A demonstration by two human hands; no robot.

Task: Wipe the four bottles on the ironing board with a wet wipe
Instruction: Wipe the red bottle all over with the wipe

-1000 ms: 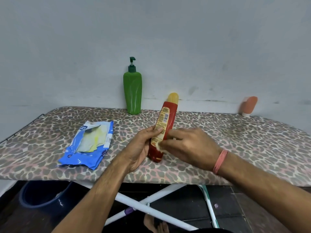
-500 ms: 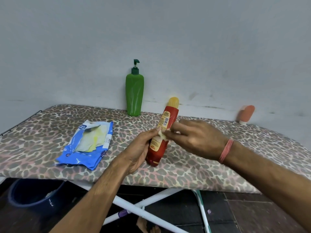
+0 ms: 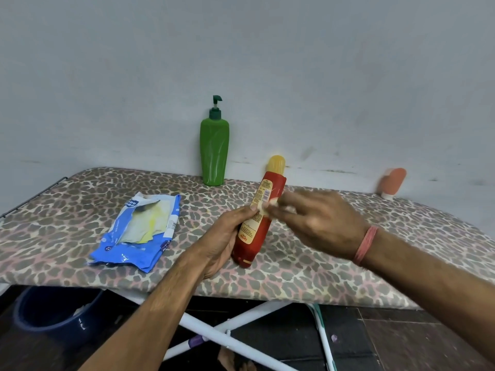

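Gripping the red bottle (image 3: 255,223) tilted, left hand (image 3: 227,236) wraps its body; right hand (image 3: 316,223) pinches a wipe (image 3: 265,207) against it.

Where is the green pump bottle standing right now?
In the head view the green pump bottle stands upright at the ironing board's far edge by the wall, behind and left of the held red bottle.

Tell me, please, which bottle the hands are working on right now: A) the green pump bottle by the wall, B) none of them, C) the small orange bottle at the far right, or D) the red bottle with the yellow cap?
D: the left hand grips the red bottle, tilted on the ironing board, while the right hand presses a wet wipe against its label.
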